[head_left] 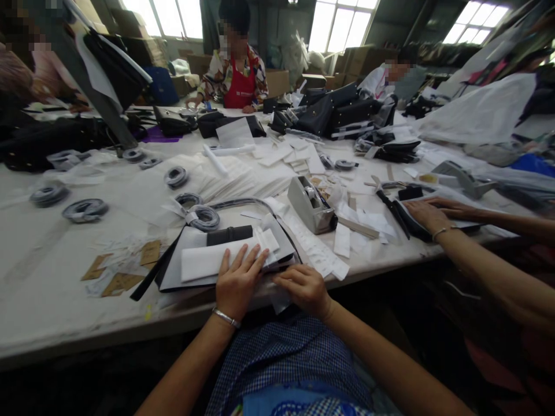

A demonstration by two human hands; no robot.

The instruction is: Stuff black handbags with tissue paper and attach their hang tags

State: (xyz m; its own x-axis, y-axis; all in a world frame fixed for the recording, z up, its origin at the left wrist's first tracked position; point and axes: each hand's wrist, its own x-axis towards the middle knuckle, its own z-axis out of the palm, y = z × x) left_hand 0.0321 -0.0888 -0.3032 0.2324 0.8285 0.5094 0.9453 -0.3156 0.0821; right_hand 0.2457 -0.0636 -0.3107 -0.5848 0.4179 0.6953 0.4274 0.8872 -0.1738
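Note:
My left hand (236,280) lies flat with spread fingers on a white folded sheet (203,260) that covers a flat black piece (229,235) near the table's front edge. My right hand (304,287) rests beside it at the piece's right corner, fingers curled over the white paper edge; what they pinch is hidden. A silver bracelet sits on my left wrist.
A grey tape dispenser (310,205) stands just behind my right hand. Coils of grey cord (203,218) and brown tags (150,252) lie to the left. Another person's hands (429,214) press on a black item at the right. Black bags (333,115) and seated people fill the far side.

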